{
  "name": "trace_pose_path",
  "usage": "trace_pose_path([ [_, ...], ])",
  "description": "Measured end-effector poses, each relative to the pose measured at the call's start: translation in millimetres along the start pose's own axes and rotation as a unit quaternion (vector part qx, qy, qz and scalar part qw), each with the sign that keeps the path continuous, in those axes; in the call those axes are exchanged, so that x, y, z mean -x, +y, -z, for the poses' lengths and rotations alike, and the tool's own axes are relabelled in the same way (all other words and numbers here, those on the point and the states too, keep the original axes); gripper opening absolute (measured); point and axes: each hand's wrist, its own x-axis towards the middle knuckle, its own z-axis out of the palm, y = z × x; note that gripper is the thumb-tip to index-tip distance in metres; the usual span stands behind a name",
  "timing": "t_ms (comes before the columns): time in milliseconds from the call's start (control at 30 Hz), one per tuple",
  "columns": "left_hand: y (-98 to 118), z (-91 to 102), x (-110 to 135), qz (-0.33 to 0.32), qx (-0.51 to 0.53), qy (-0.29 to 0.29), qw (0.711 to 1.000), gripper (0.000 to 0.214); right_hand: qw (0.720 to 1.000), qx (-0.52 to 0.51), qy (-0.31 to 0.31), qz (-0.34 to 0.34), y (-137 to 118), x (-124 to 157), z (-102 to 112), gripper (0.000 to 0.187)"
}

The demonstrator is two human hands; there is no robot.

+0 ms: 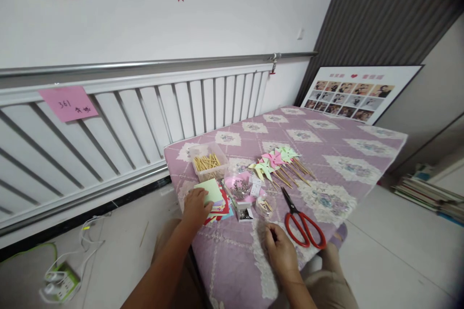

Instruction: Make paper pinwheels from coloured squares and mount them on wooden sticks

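Your left hand (196, 203) spreads over paper squares (209, 189) yet unfolded; your right hand (282, 251) curls (whether around anything, one cannot tell), assembled pinwheels (274, 158) lying beyond it.

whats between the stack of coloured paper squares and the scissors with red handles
In the head view, a small open white box and a round clear plastic tub holding short pale sticks lie between them.
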Motion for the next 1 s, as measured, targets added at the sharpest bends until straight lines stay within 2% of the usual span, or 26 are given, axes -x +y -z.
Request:
trace_pose_path([
  [167, -0.2, -5.4, -0.1, 0.011, -0.005, -0.027, 1.0, 0.028, 1.0, 0.001, 0.001, 0.003, 2.5, 0.5, -0.7, 0.034],
  [567, -5.5, -8.6, -0.4, 0.023, 0.01, -0.04, 0.999, 0.027, 1.0, -0.006, 0.013, 0.02, 2.7, -0.2, -2.2, 0.034],
  [1000, 0.3, -4.1, -1.8, 0.029, 0.018, -0.049, 0.998, 0.024, 1.0, -0.011, 0.018, 0.009, -7.1, 0.1, 3.6, 0.042],
])
